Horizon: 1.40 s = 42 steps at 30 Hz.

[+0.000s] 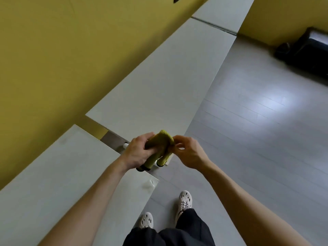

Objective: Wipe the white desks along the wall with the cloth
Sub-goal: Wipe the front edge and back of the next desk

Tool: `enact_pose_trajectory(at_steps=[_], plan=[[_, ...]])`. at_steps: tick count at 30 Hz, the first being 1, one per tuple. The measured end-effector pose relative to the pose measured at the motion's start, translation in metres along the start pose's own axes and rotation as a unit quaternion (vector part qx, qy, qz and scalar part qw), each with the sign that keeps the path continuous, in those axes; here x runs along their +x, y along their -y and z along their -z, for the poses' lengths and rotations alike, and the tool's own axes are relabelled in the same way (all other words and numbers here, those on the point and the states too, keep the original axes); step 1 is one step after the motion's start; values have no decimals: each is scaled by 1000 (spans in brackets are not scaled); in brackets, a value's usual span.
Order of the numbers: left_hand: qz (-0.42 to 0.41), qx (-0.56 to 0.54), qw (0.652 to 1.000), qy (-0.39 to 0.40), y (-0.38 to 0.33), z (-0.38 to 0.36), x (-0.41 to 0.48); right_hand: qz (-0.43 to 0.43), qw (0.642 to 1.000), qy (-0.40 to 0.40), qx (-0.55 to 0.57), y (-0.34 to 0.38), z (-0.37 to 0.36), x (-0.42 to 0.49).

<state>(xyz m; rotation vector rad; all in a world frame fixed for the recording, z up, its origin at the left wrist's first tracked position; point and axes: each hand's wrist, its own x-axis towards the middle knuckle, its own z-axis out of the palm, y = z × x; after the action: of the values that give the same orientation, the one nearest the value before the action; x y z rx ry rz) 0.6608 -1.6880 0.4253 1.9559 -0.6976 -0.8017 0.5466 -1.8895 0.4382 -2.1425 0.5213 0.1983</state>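
Partly hidden cloth [160,142] in left hand [136,153], right hand [191,154] pinching its edge

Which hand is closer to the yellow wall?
Left. The left hand grips the green cloth on the side toward the yellow wall; the right hand pinches its opposite edge, on the floor side.

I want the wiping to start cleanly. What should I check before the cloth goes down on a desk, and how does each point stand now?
1. Cloth gripped: ok, left hand holds it.
2. Right hand clear of it: not ok, it pinches the cloth's edge.
3. Cloth laid flat on a desk: not ok, it is bunched between the hands.
4. Desk within reach: ok, the hands are at the near end of the far desk.
5. Cloth damp: cannot tell.
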Motion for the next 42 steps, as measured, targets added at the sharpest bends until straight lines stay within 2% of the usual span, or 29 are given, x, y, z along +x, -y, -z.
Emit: enact_pose_trajectory(at_steps=[3, 6, 7, 8, 9, 10, 11, 12, 16, 19, 22, 24, 26, 28, 29, 30, 31, 32, 34, 35, 39, 40, 42], plan=[[50, 87, 995, 2, 10, 32, 0, 44, 996, 47, -54, 20, 12, 32], [110, 68, 991, 34, 7, 60, 1, 85, 988, 104, -75, 30, 27, 62], [113, 13, 993, 10, 4, 65, 1, 99, 987, 113, -52, 30, 32, 73], [111, -99, 988, -34, 2, 67, 2, 99, 988, 121, -2, 29, 37, 84], [112, -251, 957, -91, 1, 66, 3, 84, 986, 132, 57, 28, 42, 97], [114, -391, 903, -135, 3, 59, 3, 62, 983, 144, 97, 26, 45, 110], [117, -473, 858, -160, 6, 47, 5, 46, 980, 157, 112, 23, 48, 121], [134, -496, 839, -177, 7, 33, 9, 46, 980, 162, 105, 21, 48, 132], [197, -416, 842, -284, 6, -13, 27, 79, 981, 164, 72, 21, 51, 158], [207, -327, 835, -390, -1, -28, 26, 130, 966, 224, 9, 22, 51, 167], [213, -207, 868, -398, -5, -34, 17, 220, 945, 228, -78, 22, 42, 174], [234, -148, 862, -424, -8, -32, 9, 290, 925, 214, -122, 26, 38, 179], [246, -199, 821, -475, -5, -27, 2, 365, 896, 193, -162, 35, 35, 186], [238, -361, 742, -512, 5, -23, -8, 403, 877, 198, -173, 49, 33, 192], [228, -447, 697, -513, 8, -21, -11, 411, 871, 213, -166, 56, 31, 194], [233, -501, 666, -501, 13, -21, -12, 417, 865, 228, -160, 63, 28, 195], [261, -512, 655, -490, 19, -21, -13, 420, 860, 241, -163, 71, 25, 193], [305, -474, 672, -480, 22, -22, -13, 426, 851, 254, -173, 78, 20, 191], [364, -300, 762, -443, 32, -24, -13, 447, 825, 279, -204, 90, 10, 185], [365, -232, 790, -435, 37, -23, -13, 460, 811, 287, -220, 94, 4, 184], [224, -181, 874, -392, 40, -30, -4, 511, 768, 308, -232, 116, -15, 184], [219, -153, 880, -394, 40, -34, 0, 520, 760, 315, -229, 121, -19, 186], [236, -125, 852, -451, 46, -40, 12, 533, 748, 328, -223, 131, -26, 193]])
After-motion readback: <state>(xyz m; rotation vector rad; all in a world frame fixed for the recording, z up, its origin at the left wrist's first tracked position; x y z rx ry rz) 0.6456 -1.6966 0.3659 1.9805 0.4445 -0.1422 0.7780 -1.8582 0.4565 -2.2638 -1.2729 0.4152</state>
